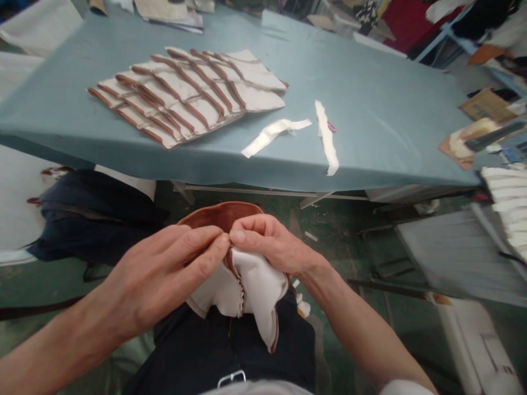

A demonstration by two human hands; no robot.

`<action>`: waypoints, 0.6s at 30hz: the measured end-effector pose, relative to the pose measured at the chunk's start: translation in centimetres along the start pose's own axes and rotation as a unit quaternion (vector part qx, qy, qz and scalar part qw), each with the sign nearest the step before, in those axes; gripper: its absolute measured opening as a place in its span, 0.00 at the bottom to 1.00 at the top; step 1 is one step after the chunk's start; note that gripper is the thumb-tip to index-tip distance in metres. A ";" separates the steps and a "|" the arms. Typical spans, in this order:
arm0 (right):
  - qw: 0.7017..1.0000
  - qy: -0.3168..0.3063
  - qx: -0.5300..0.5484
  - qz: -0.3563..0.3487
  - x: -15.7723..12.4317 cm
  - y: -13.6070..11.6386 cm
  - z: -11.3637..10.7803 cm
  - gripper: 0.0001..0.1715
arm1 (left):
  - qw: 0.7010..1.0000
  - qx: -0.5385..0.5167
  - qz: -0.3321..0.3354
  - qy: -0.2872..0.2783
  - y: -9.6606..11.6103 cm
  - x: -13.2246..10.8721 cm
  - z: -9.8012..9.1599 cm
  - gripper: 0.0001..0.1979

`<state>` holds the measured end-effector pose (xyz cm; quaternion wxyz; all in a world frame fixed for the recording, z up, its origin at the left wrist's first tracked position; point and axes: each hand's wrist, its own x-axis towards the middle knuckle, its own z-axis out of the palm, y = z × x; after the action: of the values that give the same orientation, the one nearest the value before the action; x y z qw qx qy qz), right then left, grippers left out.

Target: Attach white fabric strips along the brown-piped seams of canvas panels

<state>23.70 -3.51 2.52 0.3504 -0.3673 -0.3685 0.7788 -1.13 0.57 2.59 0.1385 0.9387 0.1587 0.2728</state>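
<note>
Brown-edged white fabric (261,277) was pinched by the fingertips of the left hand (164,269) and right hand (274,244), its layers apt to be misaligned if either grip slipped.

- Piece (261,277): matt white cloth, smooth brown leather-like side
- Stack (195,104): soft-looking matt cloth
- Table cover (370,109): smooth, faintly glossy
- Strips (273,134): matt, rough-edged
- Buckle (231,377): shiny metal
- Garment (185,351): matt cloth
</note>
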 end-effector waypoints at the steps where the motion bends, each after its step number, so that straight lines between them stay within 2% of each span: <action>1: 1.000 0.003 -0.003 -0.006 -0.1 0.1 0.1 0.34 | 1.000 0.004 0.003 0.006 -0.1 -0.1 0.1 0.25; 6: 0.997 -0.019 -0.051 -0.047 -1.1 -0.6 0.2 0.31 | 0.999 0.032 0.019 0.030 0.2 -0.1 0.5 0.23; 9: 0.978 -0.021 -0.175 -0.115 -1.8 -2.0 0.4 0.24 | 0.999 -0.003 -0.015 0.047 0.9 0.5 0.3 0.20; 11: 0.935 -0.012 -0.311 -0.172 -2.2 -2.9 0.4 0.19 | 0.997 -0.033 -0.047 0.046 1.1 1.1 -0.2 0.17; 14: 0.831 0.009 -0.507 -0.230 -2.8 -3.8 0.6 0.16 | 0.991 -0.088 -0.097 0.004 1.1 1.9 -1.3 0.13; 16: 0.771 0.030 -0.589 -0.242 -3.1 -3.9 0.7 0.17 | 0.984 -0.128 -0.115 -0.034 1.0 2.5 -2.0 0.11; 18: 0.732 0.045 -0.632 -0.248 -3.3 -3.7 0.7 0.18 | 0.981 -0.145 -0.112 -0.059 0.8 2.9 -2.5 0.09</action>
<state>25.70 -4.67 6.95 0.2342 -0.4339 -0.8380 0.2338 -0.01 1.38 6.22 0.3116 0.8994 0.2134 0.2201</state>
